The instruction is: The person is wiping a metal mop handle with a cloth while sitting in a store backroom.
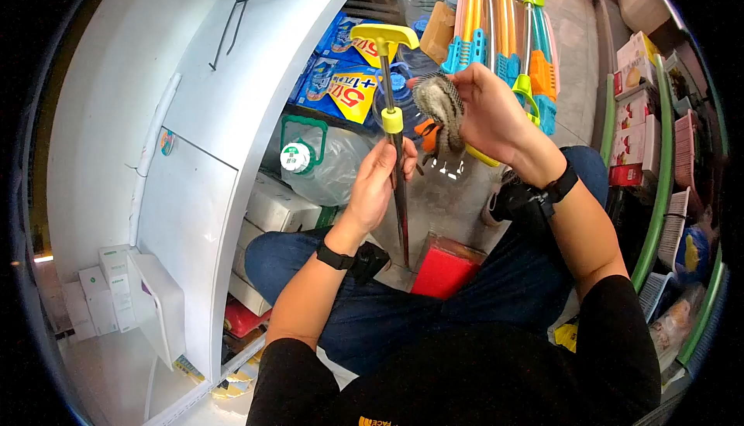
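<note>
My left hand [380,174] is closed round the dark shaft of an upright tool [394,120] with a yellow-green T-shaped handle, a metal rod and a yellow-green collar. The tool's thin dark end points down toward the floor. To the right, my right hand [492,112] is raised, with its fingers holding a grey-white fuzzy bundle [439,104] with a netted edge. The bundle is close beside the tool. Below it is something clear and shiny, too unclear to name. An orange item [425,133] shows between the tool and the bundle.
A large clear bottle [333,166] and blue-yellow packs [337,89] fill the shelf at left. Colourful long-handled tools [504,23] lie ahead. A red box [448,267] rests on the floor between my legs. Shelves with a green rail [655,186] stand at right.
</note>
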Motion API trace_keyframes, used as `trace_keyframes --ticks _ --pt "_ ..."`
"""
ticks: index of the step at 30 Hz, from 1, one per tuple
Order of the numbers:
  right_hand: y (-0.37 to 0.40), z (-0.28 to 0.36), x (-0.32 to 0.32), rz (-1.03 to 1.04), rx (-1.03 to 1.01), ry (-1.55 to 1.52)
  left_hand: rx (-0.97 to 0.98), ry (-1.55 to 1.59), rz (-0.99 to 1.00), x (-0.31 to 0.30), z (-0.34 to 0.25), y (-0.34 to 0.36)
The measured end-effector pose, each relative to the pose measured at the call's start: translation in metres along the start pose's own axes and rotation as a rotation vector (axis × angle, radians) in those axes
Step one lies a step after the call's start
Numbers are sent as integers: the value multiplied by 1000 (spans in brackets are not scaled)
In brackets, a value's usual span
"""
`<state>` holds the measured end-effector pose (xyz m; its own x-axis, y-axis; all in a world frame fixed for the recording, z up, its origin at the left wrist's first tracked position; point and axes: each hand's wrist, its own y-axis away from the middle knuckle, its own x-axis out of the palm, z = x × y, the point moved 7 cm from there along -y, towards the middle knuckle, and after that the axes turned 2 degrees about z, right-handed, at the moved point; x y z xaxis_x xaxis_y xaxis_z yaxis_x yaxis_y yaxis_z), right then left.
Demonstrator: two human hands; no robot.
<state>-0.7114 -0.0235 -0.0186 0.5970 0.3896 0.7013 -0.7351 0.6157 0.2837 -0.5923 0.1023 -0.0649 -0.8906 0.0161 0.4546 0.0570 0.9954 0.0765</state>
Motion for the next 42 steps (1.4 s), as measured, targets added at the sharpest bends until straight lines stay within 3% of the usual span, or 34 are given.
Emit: trace_keyframes --ticks 2,5,6,12,17,20,24,30,32,35,37,39,42 --pt "0 2 3 87 23 -79 -26 -71 -32 0 5 1" --pt "7 14 14 -47 -104 -30 5 -181 -14 5 7 -1" --pt "8 19 20 89 -106 -42 26 -216 5 8 7 -2" --pt "6 9 24 202 -79 -39 48 -305 -20 5 10 -1" --pt "4 16 21 279 -102 20 -38 -88 -18 11 14 2" --pt "7 21 19 223 -105 46 -60 -41 2 13 13 3" --pt "12 32 24 148 -211 275 -52 -156 45 10 13 2" --pt "12 22 26 69 -297 320 11 -391 -88 10 8 3" --pt "10 15 26 49 -356 358 10 -330 -64 13 9 6" --pt "5 5 32 159 -476 795 6 -140 -30 12 6 5" --pt "4 -13 32 114 -338 607 -14 -66 -16 10 2 5" --pt "2 -9 30 81 -428 666 -43 -72 -14 9 1 5" --pt "-1 3 17 5 -300 379 -51 -98 -13 9 5 3"
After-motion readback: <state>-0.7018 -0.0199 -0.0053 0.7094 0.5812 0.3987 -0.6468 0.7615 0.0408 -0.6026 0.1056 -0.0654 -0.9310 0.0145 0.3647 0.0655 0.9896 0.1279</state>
